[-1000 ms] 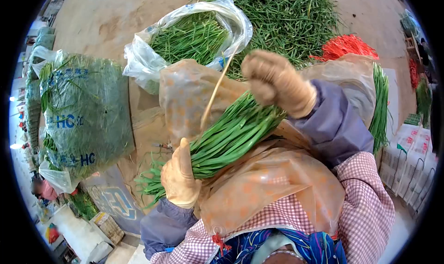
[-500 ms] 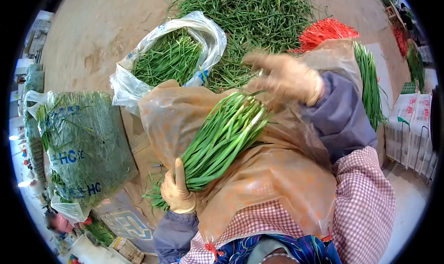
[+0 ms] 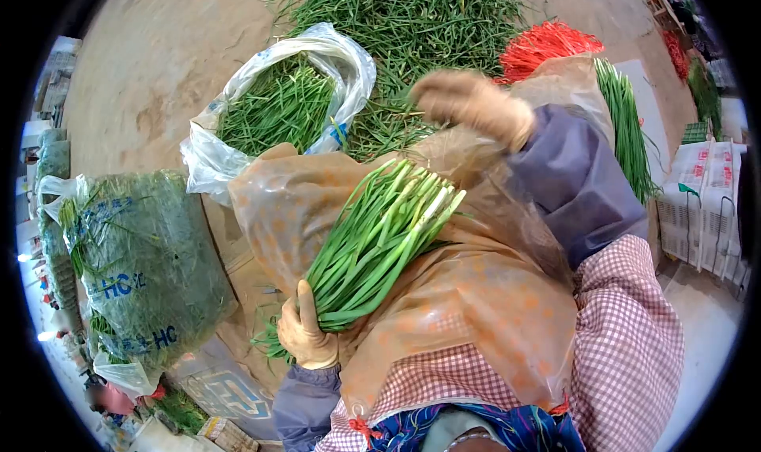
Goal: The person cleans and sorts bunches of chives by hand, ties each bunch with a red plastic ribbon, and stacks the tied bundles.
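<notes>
A bunch of Chinese chives (image 3: pixel 380 246) lies slantwise across my lap on a translucent orange-brown apron (image 3: pixel 468 293). Its pale stem ends point up and to the right. My left hand (image 3: pixel 307 329), in a cream glove, grips the leafy end, thumb up along the near side. My right hand (image 3: pixel 472 107), gloved too, hangs in the air beyond the stem ends, apart from the bunch. Motion blurs its fingers, and I cannot make out whether it holds anything.
Loose green leaves (image 3: pixel 412 24) are heaped on the floor ahead. Left of them stands an open white bag (image 3: pixel 361 68) of chives; a filled plastic bag (image 3: pixel 151 254) lies further left. Red ties (image 3: pixel 547 48), another chive bunch (image 3: pixel 622 127) and white crates (image 3: pixel 701 206) are rightward.
My right hand has moved slightly up and left, away from the stem ends. The stem ends look more even now. My left hand keeps its grip, and the view has shifted slightly.
</notes>
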The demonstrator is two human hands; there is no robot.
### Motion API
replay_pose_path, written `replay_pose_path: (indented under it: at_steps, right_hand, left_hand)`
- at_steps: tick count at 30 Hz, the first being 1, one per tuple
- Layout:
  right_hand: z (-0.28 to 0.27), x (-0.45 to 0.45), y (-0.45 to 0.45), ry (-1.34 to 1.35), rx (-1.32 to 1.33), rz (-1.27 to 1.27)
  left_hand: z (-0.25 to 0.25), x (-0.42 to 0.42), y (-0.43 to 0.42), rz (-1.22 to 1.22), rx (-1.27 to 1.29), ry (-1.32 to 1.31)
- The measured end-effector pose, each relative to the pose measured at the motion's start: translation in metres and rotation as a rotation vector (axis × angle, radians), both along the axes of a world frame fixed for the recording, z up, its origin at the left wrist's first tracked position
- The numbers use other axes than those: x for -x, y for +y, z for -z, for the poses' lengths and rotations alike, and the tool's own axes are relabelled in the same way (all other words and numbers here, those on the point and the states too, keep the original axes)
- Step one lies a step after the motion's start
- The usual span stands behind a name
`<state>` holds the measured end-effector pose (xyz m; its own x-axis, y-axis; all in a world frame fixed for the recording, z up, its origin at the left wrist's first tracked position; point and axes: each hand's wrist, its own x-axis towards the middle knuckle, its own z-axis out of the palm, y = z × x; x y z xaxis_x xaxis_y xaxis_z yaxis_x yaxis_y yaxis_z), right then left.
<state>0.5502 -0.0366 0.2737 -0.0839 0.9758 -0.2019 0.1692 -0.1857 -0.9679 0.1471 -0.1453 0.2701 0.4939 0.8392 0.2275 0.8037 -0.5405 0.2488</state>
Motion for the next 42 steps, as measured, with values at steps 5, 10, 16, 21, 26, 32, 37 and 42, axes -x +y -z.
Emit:
replay_pose_path:
  at_steps: [5,10,16,21,26,32,37,42]
  right_hand:
    - [0.009,0.054,-0.005,-0.205,0.217,-0.487]
    - [-0.024,0.066,0.008,0.169,0.431,-0.344]
    - [0.010,0.082,0.008,-0.047,0.177,-0.308]
    - [0.027,0.090,0.009,-0.180,-0.271,-0.278]
    - [0.023,0.089,-0.001,-0.374,-0.335,-0.119]
    - [0.064,0.016,0.024,0.180,-0.065,0.632]
    - [0.076,-0.032,0.028,0.316,0.209,0.613]
    - [0.059,0.068,-0.002,0.705,0.420,-0.169]
  left_hand:
    - [-0.005,-0.001,-0.001,-0.001,0.020,0.001]
    - [-0.006,-0.002,0.001,-0.056,-0.038,-0.049]
    - [-0.019,0.004,0.005,-0.122,-0.083,0.086]
    - [-0.002,0.007,0.015,-0.046,-0.061,-0.123]
    - [-0.002,0.006,0.015,-0.047,0.127,-0.190]
    - [0.004,0.003,0.015,-0.018,0.185,-0.376]
    - [0.017,0.016,0.012,0.010,0.402,-0.572]
    - [0.015,0.026,0.015,-0.059,0.624,-0.632]
